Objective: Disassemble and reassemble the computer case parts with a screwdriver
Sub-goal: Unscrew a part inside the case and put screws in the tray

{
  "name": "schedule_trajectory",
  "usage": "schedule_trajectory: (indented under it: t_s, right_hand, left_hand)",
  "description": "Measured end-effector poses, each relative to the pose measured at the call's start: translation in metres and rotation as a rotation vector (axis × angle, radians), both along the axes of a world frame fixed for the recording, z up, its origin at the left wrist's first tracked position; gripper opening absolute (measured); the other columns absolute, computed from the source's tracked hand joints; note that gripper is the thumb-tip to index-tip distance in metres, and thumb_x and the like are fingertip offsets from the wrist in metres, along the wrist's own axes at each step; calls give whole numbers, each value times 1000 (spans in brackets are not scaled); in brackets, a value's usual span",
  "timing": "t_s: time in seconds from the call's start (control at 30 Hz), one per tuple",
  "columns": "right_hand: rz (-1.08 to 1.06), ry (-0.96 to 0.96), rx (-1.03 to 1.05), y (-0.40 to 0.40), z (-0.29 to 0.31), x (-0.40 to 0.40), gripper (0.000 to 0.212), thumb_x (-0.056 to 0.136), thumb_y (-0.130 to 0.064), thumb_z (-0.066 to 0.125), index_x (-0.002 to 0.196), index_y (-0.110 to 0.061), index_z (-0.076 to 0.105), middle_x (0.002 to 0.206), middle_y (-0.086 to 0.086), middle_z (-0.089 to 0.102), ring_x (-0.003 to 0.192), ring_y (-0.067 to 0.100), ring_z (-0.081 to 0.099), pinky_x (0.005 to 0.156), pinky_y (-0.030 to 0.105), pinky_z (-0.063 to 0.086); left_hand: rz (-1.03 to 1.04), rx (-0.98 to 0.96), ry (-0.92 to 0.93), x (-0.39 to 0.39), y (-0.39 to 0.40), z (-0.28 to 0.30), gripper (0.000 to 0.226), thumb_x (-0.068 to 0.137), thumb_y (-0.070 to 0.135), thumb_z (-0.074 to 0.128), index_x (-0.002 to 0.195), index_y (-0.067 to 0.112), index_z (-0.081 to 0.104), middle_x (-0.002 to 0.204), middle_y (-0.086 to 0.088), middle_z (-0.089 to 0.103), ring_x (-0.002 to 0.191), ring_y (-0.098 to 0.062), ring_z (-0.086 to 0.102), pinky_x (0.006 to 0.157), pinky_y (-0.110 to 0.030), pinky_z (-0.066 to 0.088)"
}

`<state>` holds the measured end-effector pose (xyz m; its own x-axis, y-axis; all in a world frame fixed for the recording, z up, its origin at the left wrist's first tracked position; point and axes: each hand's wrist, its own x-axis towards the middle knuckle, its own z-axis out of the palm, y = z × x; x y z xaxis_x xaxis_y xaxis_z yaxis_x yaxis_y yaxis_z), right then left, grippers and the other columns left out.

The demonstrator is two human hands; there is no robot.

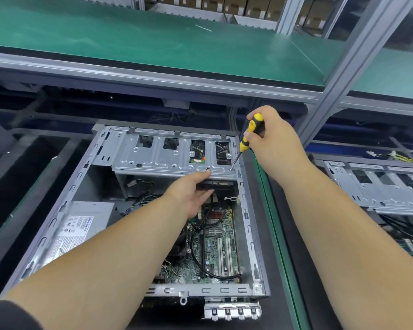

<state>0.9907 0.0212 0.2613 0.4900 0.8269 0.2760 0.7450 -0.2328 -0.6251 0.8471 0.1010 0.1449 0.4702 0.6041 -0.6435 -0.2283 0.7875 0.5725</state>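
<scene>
Gripping screwdriver (249, 134), right hand (270, 139), above drive cage (167, 160)

Two computer cases (138, 210) (377, 186), one screwdriver (248, 134), two hands (191, 194) (274, 141)

Yellow-and-black screwdriver (249, 133), silver shaft. Bare silver-grey drive cage (172, 156) at far end of grey computer case (255, 234). Green motherboard (215, 244) with white slots and black cable. Silver power supply (81, 225), white label with dark print, near left. Green mat on far shelf (153, 41); green strip edging right of case. Brown boxes (234, 3) at far top.
</scene>
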Motion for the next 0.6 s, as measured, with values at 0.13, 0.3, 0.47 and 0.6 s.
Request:
schedule_trajectory:
  t_s: [0.13,0.3,0.47,0.6]
  right_hand:
    - [11,-59,-18,5,1,0,16,95,-22,63,107,-23,51,90,0,63,82,21,62,74,40,55]
    - [-29,58,32,22,-10,1,18,93,-25,66,99,-22,50,93,-7,64,81,9,61,65,27,47]
    - [158,481,257,30,-30,-4,21,98,-14,51,110,-31,54,89,-8,72,78,7,65,81,31,50]
    - [218,856,404,32,-36,-4,43,102,-47,29,113,-25,65,78,0,60,67,12,49,74,29,42]
  left_hand:
    - [-5,-1,-13,1,2,-3,12,84,6,74,89,4,64,70,-7,72,80,-20,68,81,-28,57]
    - [10,4,-16,2,3,-3,10,85,6,73,87,4,64,79,-8,71,83,-21,67,86,-29,55]
    - [-1,14,-17,2,3,-5,9,85,6,73,86,4,65,73,-6,71,80,-20,67,81,-28,55]
    - [-5,23,-11,4,4,-6,10,85,8,74,87,5,65,84,-8,70,88,-22,67,100,-34,51]
